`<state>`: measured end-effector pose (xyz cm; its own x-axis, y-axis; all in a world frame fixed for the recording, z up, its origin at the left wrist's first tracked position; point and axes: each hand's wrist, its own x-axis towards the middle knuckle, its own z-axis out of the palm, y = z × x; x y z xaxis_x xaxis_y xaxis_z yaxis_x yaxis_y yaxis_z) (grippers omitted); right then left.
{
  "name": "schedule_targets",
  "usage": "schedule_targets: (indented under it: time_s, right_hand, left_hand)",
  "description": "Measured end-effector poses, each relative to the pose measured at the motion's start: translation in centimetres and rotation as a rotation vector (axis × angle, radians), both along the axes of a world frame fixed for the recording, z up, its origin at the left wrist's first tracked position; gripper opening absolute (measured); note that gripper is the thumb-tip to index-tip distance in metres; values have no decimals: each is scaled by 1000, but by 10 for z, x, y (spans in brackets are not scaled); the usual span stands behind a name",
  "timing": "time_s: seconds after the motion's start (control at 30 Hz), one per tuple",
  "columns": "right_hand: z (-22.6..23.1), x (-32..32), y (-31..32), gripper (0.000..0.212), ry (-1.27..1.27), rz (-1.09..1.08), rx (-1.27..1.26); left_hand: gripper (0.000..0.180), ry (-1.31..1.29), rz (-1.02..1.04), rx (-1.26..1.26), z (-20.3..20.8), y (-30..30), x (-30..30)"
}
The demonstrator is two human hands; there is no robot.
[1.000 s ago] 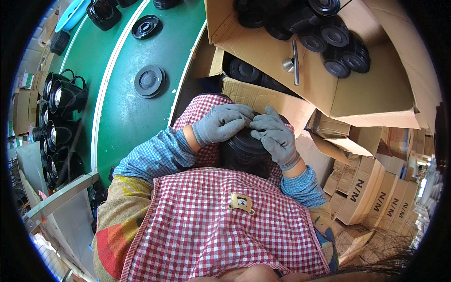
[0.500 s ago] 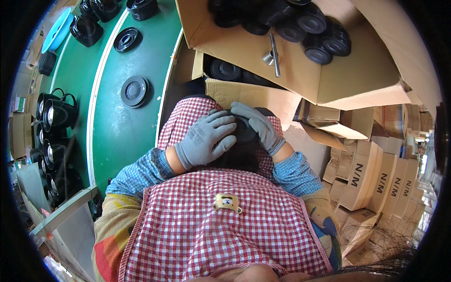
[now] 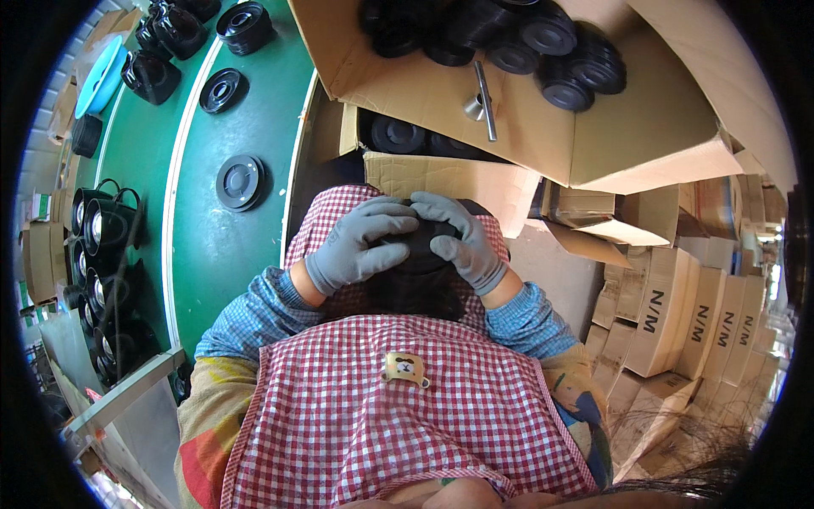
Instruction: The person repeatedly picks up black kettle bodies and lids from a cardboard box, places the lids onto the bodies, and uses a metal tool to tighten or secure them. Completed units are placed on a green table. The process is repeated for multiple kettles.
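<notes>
Over my lap, both hands in grey gloves grip a black round lid [image 3: 423, 247]. My left hand [image 3: 359, 243] closes on its left side, with bent fingers along the far rim. On the other side, my right hand [image 3: 465, 244] curls round the rim, its thumb resting on the lid. Gloves cover much of the lid, and its underside is hidden. Just nearer to me lies something dark [image 3: 414, 295] that I cannot make out, against the red checked apron [image 3: 398, 424].
On the green table [image 3: 225, 271] at left lie black lids [image 3: 240, 182] and several black pots [image 3: 110, 222]. A large carton [image 3: 526, 140] ahead holds black lids and a metal rod [image 3: 485, 102]. A lower box [image 3: 394, 136] holds more. Cartons [image 3: 653, 314] stand at right.
My right hand has come round the lid, its thumb now lower on it. The left hand has shifted slightly left and down. The lid stays between both hands.
</notes>
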<state>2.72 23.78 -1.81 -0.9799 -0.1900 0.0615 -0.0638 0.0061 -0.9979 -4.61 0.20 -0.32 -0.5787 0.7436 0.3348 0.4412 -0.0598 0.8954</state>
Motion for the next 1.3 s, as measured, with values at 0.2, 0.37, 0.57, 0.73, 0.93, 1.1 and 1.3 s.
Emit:
schedule_targets:
  time_s: [0.2,0.37,0.57,0.73,0.93,1.1,1.3]
  right_hand:
    - [-8,1,-3,59,9,-65,-64]
    - [-15,1,0,58,157,-29,-3]
    - [-8,7,-2,60,127,-9,87]
    - [-2,10,-1,63,146,6,205]
    - [2,-27,8,73,54,63,150]
    - [6,-4,-10,67,-74,25,20]
    - [-29,-24,11,53,251,95,274]
  left_hand:
    - [27,48,35,59,0,7,-3]
    - [27,139,28,87,-8,6,-3]
    - [28,103,-34,122,-19,3,-3]
    - [34,61,-145,42,-12,-1,-9]
    - [69,395,86,-299,60,8,23]
    - [92,389,80,-391,22,4,5]
    - [103,544,28,-389,51,13,16]
